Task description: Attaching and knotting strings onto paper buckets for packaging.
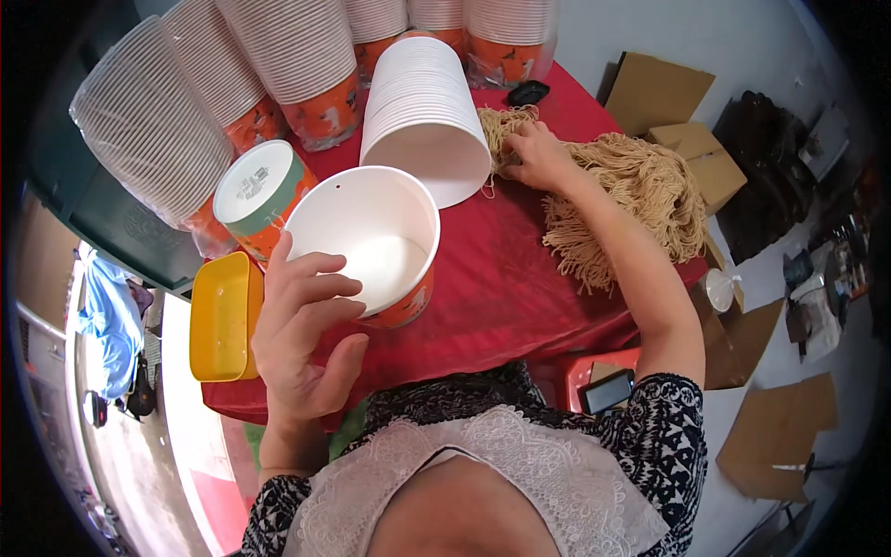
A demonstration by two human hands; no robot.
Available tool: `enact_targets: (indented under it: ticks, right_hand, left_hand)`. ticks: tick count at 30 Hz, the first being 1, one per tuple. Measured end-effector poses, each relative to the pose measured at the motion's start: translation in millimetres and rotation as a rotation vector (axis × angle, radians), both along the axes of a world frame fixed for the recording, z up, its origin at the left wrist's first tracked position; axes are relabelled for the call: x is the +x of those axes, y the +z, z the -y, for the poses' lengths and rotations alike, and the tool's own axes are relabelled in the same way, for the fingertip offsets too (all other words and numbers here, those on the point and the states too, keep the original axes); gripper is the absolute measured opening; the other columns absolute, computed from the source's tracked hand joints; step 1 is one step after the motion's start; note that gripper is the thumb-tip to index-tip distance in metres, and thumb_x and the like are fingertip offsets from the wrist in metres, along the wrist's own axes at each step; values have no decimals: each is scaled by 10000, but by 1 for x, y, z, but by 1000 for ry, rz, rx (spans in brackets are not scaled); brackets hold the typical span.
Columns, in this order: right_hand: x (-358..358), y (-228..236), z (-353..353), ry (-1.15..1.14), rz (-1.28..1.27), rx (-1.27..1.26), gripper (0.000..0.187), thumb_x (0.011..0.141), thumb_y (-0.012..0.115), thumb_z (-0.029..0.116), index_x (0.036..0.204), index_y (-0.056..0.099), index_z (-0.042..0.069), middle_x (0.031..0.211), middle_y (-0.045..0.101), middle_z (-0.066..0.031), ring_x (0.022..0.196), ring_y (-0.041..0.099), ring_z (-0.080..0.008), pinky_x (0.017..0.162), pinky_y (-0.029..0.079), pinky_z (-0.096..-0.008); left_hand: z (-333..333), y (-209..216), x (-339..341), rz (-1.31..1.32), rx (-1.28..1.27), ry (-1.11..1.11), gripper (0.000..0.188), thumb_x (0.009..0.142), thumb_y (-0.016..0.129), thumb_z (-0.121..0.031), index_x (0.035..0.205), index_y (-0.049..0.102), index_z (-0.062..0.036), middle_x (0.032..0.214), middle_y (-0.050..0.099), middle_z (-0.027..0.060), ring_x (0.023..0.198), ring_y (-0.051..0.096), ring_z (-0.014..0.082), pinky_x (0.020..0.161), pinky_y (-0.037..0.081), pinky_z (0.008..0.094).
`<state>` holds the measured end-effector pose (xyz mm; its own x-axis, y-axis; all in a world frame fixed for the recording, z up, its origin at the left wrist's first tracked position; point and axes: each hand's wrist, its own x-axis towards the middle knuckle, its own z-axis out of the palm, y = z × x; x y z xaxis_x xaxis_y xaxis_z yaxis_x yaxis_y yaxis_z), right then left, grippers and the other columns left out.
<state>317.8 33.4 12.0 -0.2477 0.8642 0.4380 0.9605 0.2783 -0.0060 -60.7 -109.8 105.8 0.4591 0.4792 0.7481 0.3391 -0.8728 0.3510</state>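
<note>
A paper bucket (371,251), white inside and orange outside, stands on the red-covered table with its mouth toward me. One small dark hole shows just below its far rim. Beside its near left side is my left hand (311,325), its fingers stretched out and apart; whether a fingertip touches the bucket I cannot tell. Reaching out to the right, my right hand (538,158) has curled fingers closed on the beige cords (504,121) at the far end of a large heap. Its fingertips are partly hidden among the strands.
Behind the bucket lies a nested bucket stack (422,116). Wrapped bucket stacks (153,130) line the table's back. An upside-down bucket (260,190) and a yellow tray (223,320) stand left. A black object (528,93) lies beyond the cords; a phone (608,393) rests below the table edge.
</note>
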Motion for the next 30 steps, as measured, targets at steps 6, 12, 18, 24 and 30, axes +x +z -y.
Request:
enact_targets:
  ticks: [6, 12, 18, 24, 30]
  right_hand:
    - [0, -3, -8, 3, 53, -54, 264, 758, 672, 222, 962, 688, 56, 1096, 605, -175, 1073, 533, -376, 907, 473, -454]
    - [7, 65, 27, 2, -560, -51, 191, 869, 566, 187, 930, 599, 10, 813, 621, -113, 784, 608, -250, 723, 481, -384]
    - [-18, 128, 105, 322, -1059, -224, 192, 969, 526, 158, 1077, 616, 28, 889, 592, 42, 812, 512, -39, 733, 444, -225]
    - [-59, 149, 173, 334, -1019, -378, 284, 968, 559, 148, 1220, 521, 25, 875, 588, 39, 697, 462, -7, 604, 387, -168]
    - [-78, 139, 196, 504, -1115, -446, 265, 980, 556, 127, 1193, 485, -14, 883, 584, 1, 769, 538, -39, 671, 450, -200]
  left_hand:
    - [8, 12, 12, -63, 6, -46, 180, 636, 701, -92, 813, 679, -68, 912, 661, 64, 1035, 615, 280, 1111, 263, 631]
    - [12, 20, 12, -105, 48, -51, 209, 623, 719, -84, 828, 681, -81, 932, 658, 54, 1035, 614, 276, 1103, 276, 628]
    - [13, 31, 35, -77, 100, -194, 251, 653, 745, -41, 892, 669, -58, 947, 660, 79, 999, 629, 286, 1089, 311, 596]
    - [14, 26, 72, 111, -4, -258, 291, 784, 608, 97, 1062, 609, 12, 998, 651, 143, 945, 639, 287, 929, 486, 397]
    - [14, -4, 106, 239, -389, -321, 472, 839, 645, 57, 1276, 466, 61, 1203, 592, 137, 1145, 576, 205, 996, 445, 300]
